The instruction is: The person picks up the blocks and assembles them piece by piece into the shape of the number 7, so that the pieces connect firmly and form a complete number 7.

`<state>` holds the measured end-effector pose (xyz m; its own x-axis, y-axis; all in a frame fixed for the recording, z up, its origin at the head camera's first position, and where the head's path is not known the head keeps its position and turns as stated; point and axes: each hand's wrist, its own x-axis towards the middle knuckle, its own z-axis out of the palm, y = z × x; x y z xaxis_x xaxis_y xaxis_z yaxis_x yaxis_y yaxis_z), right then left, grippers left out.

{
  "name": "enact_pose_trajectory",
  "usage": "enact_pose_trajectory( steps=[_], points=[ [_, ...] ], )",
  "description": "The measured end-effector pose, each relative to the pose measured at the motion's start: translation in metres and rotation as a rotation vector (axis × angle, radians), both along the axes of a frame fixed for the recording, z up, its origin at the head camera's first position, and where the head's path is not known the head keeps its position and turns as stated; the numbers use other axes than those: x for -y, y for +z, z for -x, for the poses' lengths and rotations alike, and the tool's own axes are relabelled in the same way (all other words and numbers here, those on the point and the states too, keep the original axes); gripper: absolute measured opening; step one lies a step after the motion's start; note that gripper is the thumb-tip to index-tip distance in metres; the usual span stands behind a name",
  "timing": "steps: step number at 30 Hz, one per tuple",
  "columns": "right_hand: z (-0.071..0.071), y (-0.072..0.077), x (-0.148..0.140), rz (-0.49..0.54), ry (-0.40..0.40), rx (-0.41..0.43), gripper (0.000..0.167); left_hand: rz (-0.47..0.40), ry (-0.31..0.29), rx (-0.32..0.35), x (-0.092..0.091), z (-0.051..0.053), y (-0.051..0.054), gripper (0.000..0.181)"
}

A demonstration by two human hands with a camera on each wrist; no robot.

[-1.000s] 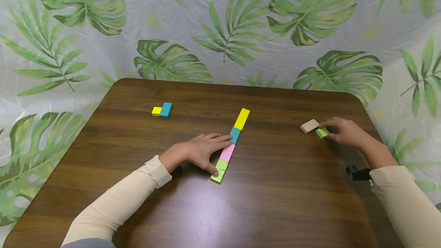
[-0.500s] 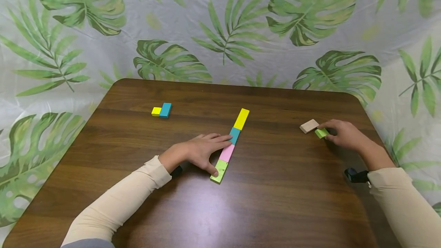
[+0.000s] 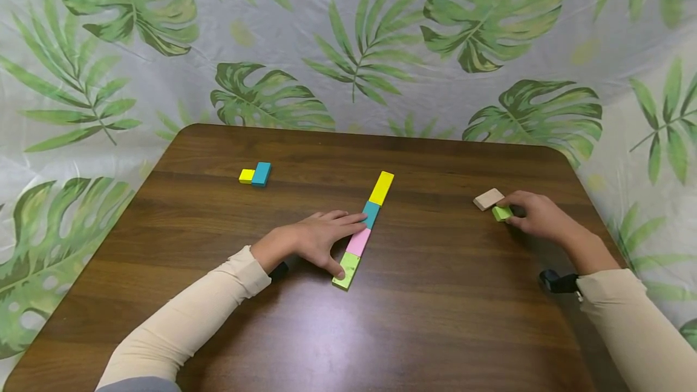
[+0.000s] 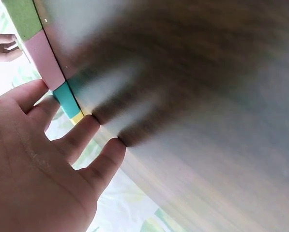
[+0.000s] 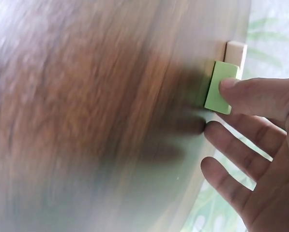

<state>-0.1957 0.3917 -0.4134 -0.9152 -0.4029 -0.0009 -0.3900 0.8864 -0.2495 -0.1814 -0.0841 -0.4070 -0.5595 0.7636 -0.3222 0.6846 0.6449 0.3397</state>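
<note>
In the head view, my left hand (image 3: pixel 321 239) lies spread over a row of blocks laid end to end. Its thumb rests on the near light green block (image 3: pixel 346 270), and a fingertip touches the teal block (image 3: pixel 373 213). Between those two is a pink block (image 3: pixel 359 241); a yellow block (image 3: pixel 382 188) forms the far end. Over on the right, my right hand (image 3: pixel 539 216) pinches a small green block (image 3: pixel 501 214) between thumb and index finger, as the right wrist view shows of the block (image 5: pixel 220 87). Beside it lies a plain wooden block (image 3: pixel 488 199).
At the back left of the brown wooden table (image 3: pixel 435 331), a small yellow block (image 3: pixel 247 176) touches a blue block (image 3: pixel 261 174). Behind the table hangs a leaf-patterned cloth (image 3: pixel 381 41).
My right hand has shifted slightly left and toward me with the small green block, which now sits closer below the wooden block. My left hand and the row have not moved.
</note>
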Motion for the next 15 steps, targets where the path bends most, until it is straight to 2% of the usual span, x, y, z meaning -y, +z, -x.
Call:
enact_pose_trajectory(
  steps=[6,15],
  points=[
    [-0.002,0.002,0.010,0.007,0.001,0.017,0.031,0.003,0.003,0.000,0.000,0.000,0.000,0.099],
    [-0.009,0.004,0.029,0.033,0.044,0.035,0.036,0.003,-0.001,-0.001,0.000,0.001,-0.002,0.099]
  ],
)
